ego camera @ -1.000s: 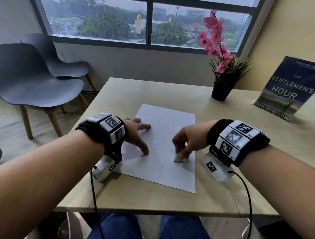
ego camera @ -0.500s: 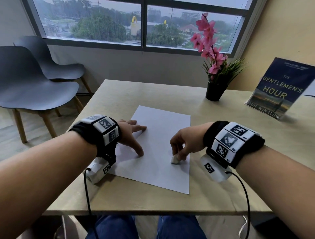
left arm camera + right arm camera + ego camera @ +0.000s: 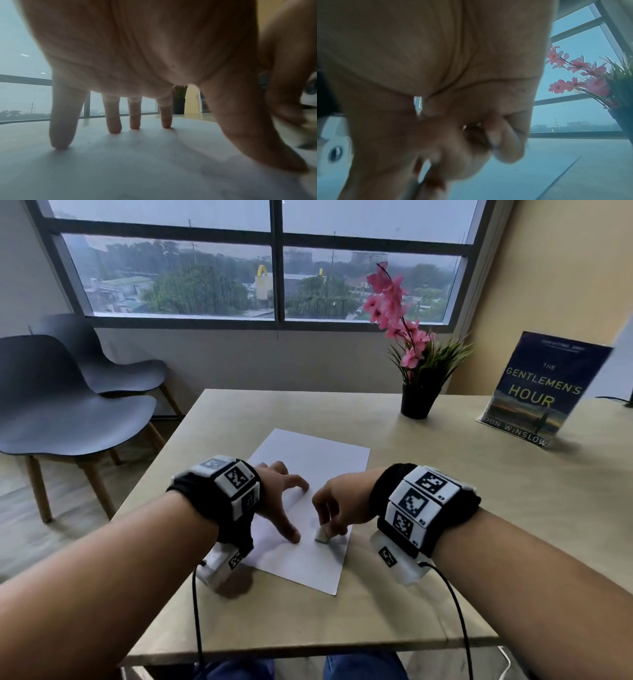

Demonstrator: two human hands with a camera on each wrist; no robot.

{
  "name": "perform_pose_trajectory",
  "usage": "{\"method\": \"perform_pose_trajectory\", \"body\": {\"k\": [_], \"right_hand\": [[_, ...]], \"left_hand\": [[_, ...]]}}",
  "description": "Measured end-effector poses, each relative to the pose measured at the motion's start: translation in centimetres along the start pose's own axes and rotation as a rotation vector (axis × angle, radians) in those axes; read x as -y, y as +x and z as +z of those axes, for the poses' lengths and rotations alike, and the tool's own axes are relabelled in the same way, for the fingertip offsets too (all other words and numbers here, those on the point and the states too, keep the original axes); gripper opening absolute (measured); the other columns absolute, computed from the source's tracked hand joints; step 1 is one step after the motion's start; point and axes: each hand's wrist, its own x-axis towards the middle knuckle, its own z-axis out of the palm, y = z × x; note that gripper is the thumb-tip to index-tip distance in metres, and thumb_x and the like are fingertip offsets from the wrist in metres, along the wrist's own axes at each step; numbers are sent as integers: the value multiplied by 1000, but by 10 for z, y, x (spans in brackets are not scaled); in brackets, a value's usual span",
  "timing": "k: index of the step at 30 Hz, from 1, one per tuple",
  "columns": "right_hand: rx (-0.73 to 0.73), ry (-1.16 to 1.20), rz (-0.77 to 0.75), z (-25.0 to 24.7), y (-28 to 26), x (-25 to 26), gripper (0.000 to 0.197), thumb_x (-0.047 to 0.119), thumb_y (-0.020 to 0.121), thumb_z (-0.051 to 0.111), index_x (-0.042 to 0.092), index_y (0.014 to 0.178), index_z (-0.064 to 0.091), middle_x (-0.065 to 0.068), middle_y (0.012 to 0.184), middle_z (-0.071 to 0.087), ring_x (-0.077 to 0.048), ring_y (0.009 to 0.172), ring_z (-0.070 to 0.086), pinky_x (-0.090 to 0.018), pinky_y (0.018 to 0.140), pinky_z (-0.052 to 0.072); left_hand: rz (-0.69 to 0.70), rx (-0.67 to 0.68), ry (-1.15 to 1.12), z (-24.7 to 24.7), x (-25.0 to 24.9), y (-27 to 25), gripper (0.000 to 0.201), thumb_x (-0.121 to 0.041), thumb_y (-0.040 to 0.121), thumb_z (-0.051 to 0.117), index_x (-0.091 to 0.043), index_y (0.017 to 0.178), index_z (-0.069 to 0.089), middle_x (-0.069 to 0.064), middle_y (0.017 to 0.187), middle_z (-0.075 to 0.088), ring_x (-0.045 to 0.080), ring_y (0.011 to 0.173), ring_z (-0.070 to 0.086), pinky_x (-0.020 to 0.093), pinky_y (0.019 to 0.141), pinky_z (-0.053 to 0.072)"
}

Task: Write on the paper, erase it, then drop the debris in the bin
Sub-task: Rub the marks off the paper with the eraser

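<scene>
My right hand (image 3: pixel 337 501) pinches a small white eraser (image 3: pixel 322 534) between thumb and curled fingers, its lower end pressed to the white sheet of paper (image 3: pixel 310 463). The eraser sits toward the near right part of the sheet, at about 5 o'clock from the sheet's middle, close to the right edge. A faint grey smudge shows on the paper just beyond the eraser; I cannot read it. In the right wrist view the fingers are curled tight and blurred, and the eraser itself is hard to make out.

My left hand (image 3: pixel 279 498) is spread wide and holds nothing. Its fingertips (image 3: pixel 114 129) and thumb stand on the paper and press it flat, as the left wrist view shows plainly: four fingers straight down, thumb planted apart to the right. The thumb tip lands just beside the eraser, at its 9 o'clock, not touching it.

The paper lies skewed on the light wooden table (image 3: pixel 445 508), its long side running toward 1 o'clock. At 1 o'clock from the sheet stands a black pot with pink flowers (image 3: pixel 416 402), well apart. At 2 o'clock a book (image 3: pixel 537 392), "The Gentlemen's Hour", stands propped upright. Two dark grey chairs (image 3: pixel 68 412) sit off the table at 10 o'clock, below the window (image 3: pixel 277 268).
</scene>
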Motion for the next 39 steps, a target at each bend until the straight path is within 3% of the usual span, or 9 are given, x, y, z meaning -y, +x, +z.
{"method": "perform_pose_trajectory", "body": {"k": [3, 8, 13, 20, 25, 28, 30, 35, 39], "right_hand": [[8, 33, -1, -3, -1, -6, 27, 48, 80, 71, 25, 92, 63, 5, 96, 74, -15, 92, 62, -29, 82, 47], [-170, 7, 35, -8, 11, -12, 24, 41, 85, 68, 20, 91, 59, 3, 88, 68, -14, 86, 58, -27, 74, 44], [31, 36, -11, -7, 2, -9, 29, 46, 80, 71, 22, 94, 66, 7, 94, 74, -5, 79, 57, -25, 77, 44], [-106, 21, 57, -19, 19, -13, 21, 37, 84, 68, 20, 96, 62, 0, 97, 74, -17, 94, 63, -31, 83, 48], [39, 23, 10, -15, 11, -10, 27, 46, 79, 71, 23, 93, 66, 8, 87, 73, -8, 83, 59, -27, 82, 46], [-27, 24, 20, -17, 15, -14, 26, 41, 81, 71, 22, 97, 67, 6, 94, 74, -11, 91, 62, -31, 88, 48], [-82, 33, 34, -18, 17, -16, 26, 38, 81, 71, 19, 97, 66, 3, 94, 74, -13, 90, 62, -30, 84, 48], [34, 56, 4, -13, 6, -22, 22, 40, 78, 74, 21, 88, 68, 8, 82, 72, -4, 74, 57, -26, 75, 44], [-24, 37, 19, -14, 8, -25, 19, 37, 81, 72, 22, 92, 66, 6, 92, 74, -7, 83, 60, -27, 82, 46]], "left_hand": [[5, -13, -2, 3, 2, -1, 100, -69, 59, 72, -52, 141, 17, -8, 151, 18, 22, 139, 23, 48, 110, 32], [9, -23, -29, 5, 3, 0, 100, -69, 58, 72, -54, 141, 17, -10, 151, 18, 22, 139, 21, 46, 110, 32], [14, -52, -86, 9, 3, 1, 99, -66, 58, 73, -53, 140, 20, -10, 150, 19, 21, 139, 20, 43, 110, 34], [14, -57, -99, 9, 3, 1, 99, -66, 57, 73, -53, 140, 21, -10, 149, 20, 21, 139, 20, 44, 109, 35], [11, -49, -98, 9, 3, 2, 101, -66, 57, 74, -52, 141, 20, -9, 149, 20, 21, 139, 20, 44, 109, 35], [13, -49, -98, 8, 3, 2, 100, -66, 57, 73, -52, 141, 20, -10, 150, 19, 21, 138, 20, 43, 109, 35], [12, -48, -98, 8, 3, 2, 99, -66, 58, 73, -53, 141, 20, -10, 151, 18, 20, 139, 20, 43, 109, 34], [9, -44, -100, 8, 3, 2, 100, -67, 57, 73, -53, 141, 20, -10, 151, 18, 21, 139, 19, 45, 110, 33], [9, -41, -99, 8, 3, 2, 100, -67, 57, 73, -53, 141, 20, -10, 151, 18, 21, 140, 19, 45, 110, 33]]}}
